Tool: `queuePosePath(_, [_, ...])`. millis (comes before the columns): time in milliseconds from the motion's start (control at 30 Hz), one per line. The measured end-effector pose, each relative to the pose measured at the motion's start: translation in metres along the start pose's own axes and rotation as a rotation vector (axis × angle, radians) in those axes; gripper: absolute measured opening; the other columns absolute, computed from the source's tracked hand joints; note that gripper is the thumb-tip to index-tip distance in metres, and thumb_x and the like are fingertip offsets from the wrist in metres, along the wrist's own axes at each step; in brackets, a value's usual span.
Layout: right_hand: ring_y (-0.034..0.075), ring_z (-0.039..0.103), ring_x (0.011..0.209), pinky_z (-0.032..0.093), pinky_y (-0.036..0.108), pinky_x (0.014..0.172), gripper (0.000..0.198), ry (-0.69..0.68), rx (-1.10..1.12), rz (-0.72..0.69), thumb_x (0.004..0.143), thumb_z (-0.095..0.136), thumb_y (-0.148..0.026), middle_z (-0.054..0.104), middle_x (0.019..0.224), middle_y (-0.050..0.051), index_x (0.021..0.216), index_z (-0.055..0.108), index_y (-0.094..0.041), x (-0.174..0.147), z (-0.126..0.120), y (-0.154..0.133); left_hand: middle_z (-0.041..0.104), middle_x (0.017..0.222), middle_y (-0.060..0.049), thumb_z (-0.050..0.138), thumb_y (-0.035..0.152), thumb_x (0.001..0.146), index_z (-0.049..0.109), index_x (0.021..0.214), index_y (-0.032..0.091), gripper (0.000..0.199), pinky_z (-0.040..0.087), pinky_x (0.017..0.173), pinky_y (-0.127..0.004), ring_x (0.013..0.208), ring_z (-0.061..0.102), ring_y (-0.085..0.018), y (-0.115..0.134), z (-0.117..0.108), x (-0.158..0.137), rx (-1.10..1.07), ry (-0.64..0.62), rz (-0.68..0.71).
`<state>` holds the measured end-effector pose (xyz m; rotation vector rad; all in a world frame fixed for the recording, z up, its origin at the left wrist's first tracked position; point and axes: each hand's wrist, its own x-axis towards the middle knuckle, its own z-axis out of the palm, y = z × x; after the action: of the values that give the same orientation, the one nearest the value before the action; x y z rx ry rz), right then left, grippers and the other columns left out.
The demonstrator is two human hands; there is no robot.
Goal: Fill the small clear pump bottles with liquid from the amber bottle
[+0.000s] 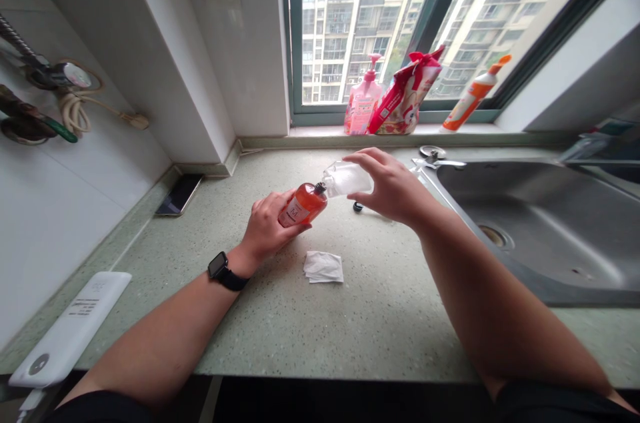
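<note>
Over the middle of the countertop, my left hand (270, 223) is wrapped round a bottle of orange-red liquid (304, 205) with a printed label, tilted up to the right. Its dark neck meets the mouth of a clear bottle (347, 179), which lies nearly on its side in my right hand (387, 183). Whether liquid passes between the two mouths I cannot tell. Below my right fingers, a small black cap or pump top (357, 207) rests on the counter, partly hidden by the hand. A folded white tissue (323, 267) lies nearer to me.
A steel sink (540, 209) with a tap (440, 161) is at the right. A pink pump bottle (363, 103), a red bag (407, 93) and an orange bottle (473, 99) line the windowsill. A phone (180, 195) and white power bank (73, 326) lie at the left.
</note>
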<state>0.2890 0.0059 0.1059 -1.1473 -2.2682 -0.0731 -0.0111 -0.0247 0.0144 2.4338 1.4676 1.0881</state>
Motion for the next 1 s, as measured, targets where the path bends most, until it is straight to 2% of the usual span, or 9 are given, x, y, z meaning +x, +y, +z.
queuePosePath(1000, [0.037,0.067,0.124,0.055,0.062,0.109,0.063,0.017,0.005,-0.015,0.083,0.078,-0.025,0.068,0.141,0.011,0.145,0.066,-0.032,-0.001,-0.0017,-0.0028,0.075,0.124,-0.012,0.078,0.071,0.09,0.061,0.149,0.022,0.079,0.054,0.1,-0.047,0.109,0.072,-0.03,0.0,0.0006,0.0015,-0.071,-0.011,0.013])
